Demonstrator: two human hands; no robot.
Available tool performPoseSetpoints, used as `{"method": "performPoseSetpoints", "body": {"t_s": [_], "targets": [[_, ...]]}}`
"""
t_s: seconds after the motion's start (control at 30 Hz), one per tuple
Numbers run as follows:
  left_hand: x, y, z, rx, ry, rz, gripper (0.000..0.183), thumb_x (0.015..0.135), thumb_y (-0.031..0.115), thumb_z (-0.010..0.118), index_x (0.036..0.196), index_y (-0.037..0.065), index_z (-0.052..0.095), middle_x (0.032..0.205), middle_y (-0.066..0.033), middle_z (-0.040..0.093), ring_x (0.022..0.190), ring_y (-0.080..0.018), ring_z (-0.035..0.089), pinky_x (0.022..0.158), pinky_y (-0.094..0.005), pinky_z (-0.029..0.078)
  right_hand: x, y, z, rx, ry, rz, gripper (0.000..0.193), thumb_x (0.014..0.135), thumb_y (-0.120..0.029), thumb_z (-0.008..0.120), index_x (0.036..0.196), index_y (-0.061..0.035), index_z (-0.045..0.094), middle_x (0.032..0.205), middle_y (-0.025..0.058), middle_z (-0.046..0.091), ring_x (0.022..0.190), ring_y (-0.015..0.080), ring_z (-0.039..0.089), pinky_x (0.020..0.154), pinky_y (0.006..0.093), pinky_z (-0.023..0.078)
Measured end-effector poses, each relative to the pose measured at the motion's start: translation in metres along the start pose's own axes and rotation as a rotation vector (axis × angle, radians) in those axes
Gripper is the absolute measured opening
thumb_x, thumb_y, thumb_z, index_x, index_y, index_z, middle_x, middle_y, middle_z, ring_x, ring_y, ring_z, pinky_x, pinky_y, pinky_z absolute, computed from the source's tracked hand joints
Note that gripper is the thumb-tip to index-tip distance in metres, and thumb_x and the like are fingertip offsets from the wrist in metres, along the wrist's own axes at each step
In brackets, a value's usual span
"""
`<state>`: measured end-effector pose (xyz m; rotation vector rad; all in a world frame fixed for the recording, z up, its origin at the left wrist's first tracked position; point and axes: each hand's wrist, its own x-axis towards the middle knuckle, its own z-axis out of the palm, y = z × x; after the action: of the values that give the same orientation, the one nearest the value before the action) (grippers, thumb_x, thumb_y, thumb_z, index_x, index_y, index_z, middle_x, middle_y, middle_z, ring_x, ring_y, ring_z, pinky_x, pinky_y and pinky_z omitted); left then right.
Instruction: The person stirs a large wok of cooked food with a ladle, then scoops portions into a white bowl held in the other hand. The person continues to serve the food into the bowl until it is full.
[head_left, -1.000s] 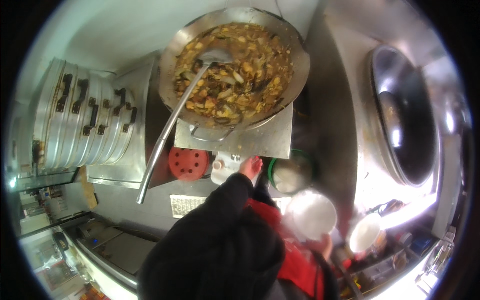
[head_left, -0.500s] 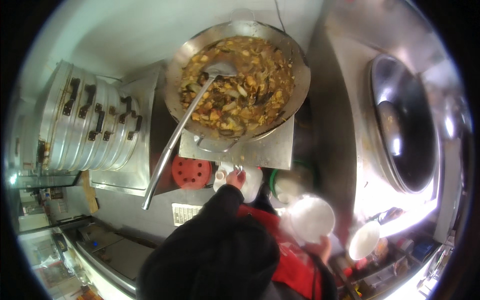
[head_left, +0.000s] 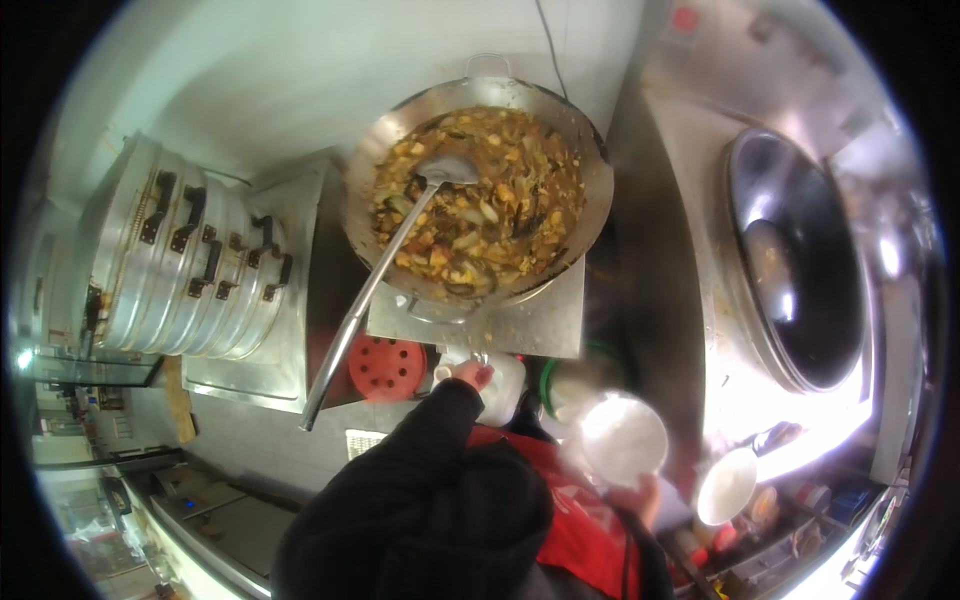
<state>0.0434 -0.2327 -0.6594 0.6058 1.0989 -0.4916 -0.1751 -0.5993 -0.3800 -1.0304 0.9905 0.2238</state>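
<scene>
My left hand (head_left: pixel 472 374) is at the front edge of the steel stove top (head_left: pixel 540 325), its fingers closed by a small shiny metal part; what they hold is mostly hidden. Directly below that hand stands a white plastic jug (head_left: pixel 506 388). A round white bowl (head_left: pixel 622 437) is gripped at its rim by my right hand (head_left: pixel 640 497), low on the right. On the stove sits a large two-handled wok (head_left: pixel 590 215) full of chunky stew (head_left: pixel 500 225). A long-handled metal ladle (head_left: pixel 365 300) lies in it, its handle reaching out over the near left rim.
Stacked aluminium steamer tiers (head_left: pixel 190 265) with black handles stand at the left. A second, dark wok (head_left: pixel 800 250) is at the right. Under the stove edge are a red stool (head_left: pixel 385 368) with holes and a green-rimmed bucket (head_left: pixel 546 385). Another white bowl (head_left: pixel 728 487) rests lower right.
The whole view has shifted, so the wok and stove appear slightly lower. My left hand stays at the stove edge, and my right hand keeps hold of the bowl.
</scene>
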Motion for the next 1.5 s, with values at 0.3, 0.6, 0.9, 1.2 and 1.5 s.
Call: {"method": "performPoseSetpoints", "body": {"t_s": [0.3, 0.6, 0.9, 1.2, 1.5], "targets": [[-0.022, 0.019, -0.01, 0.214, 0.04, -0.051, 0.011, 0.094, 0.008, 0.057, 0.101, 0.0, 0.056, 0.092, -0.0134, 0.067, 0.084, -0.0271, 0.067, 0.071, -0.0365, 0.058, 0.013, -0.01, 0.02, 0.08, 0.01, -0.1, 0.047, 0.084, -0.04, 0.058, 0.112, -0.0023, 0.053, 0.08, 0.0132, 0.06, 0.07, 0.027, 0.058, 0.062, 0.0357, 0.048], [-0.001, 0.025, -0.033, -0.065, -0.105, -0.049, 0.009, 0.094, 0.007, 0.06, 0.097, -0.001, 0.056, 0.083, -0.0098, 0.064, 0.076, -0.0198, 0.065, 0.065, -0.0299, 0.058, 0.012, 0.004, 0.01, -0.175, -0.107, -0.279, 0.065, 0.077, -0.004, 0.07, 0.131, -0.0134, 0.034, 0.099, 0.0194, 0.058, 0.085, 0.0263, 0.061, 0.074, 0.0391, 0.055], [0.024, 0.011, -0.007, -0.115, -0.077, -0.002, 0.008, 0.089, 0.004, 0.057, 0.084, -0.002, 0.058, 0.071, -0.0096, 0.063, 0.065, -0.0192, 0.064, 0.056, -0.0277, 0.054, -0.001, -0.015, 0.02, -0.123, -0.024, -0.149, 0.027, 0.084, -0.016, 0.06, 0.105, -0.0055, 0.047, 0.093, 0.0159, 0.057, 0.072, 0.0258, 0.057, 0.062, 0.0348, 0.049], [0.017, 0.011, -0.005, -0.056, -0.023, -0.048, 0.01, 0.092, 0.008, 0.059, 0.093, -0.002, 0.062, 0.075, -0.0079, 0.064, 0.065, -0.017, 0.064, 0.057, -0.027, 0.057, 0.014, 0.01, -0.005, 0.222, 0.079, 0.072, 0.026, 0.086, -0.031, 0.057, 0.1, -0.0101, 0.052, 0.093, 0.0121, 0.058, 0.074, 0.0249, 0.056, 0.068, 0.0339, 0.048], [-0.019, 0.018, 0.014, 0.329, 0.076, 0.039, 0.017, 0.096, 0.016, 0.056, 0.097, 0.002, 0.064, 0.084, -0.0075, 0.067, 0.069, -0.0153, 0.065, 0.058, -0.0269, 0.055, 0.005, 0.003, 0.015, 0.204, 0.074, 0.035, 0.037, 0.087, -0.034, 0.058, 0.109, -0.0053, 0.054, 0.091, 0.0117, 0.059, 0.076, 0.0239, 0.057, 0.067, 0.0335, 0.048]]}}
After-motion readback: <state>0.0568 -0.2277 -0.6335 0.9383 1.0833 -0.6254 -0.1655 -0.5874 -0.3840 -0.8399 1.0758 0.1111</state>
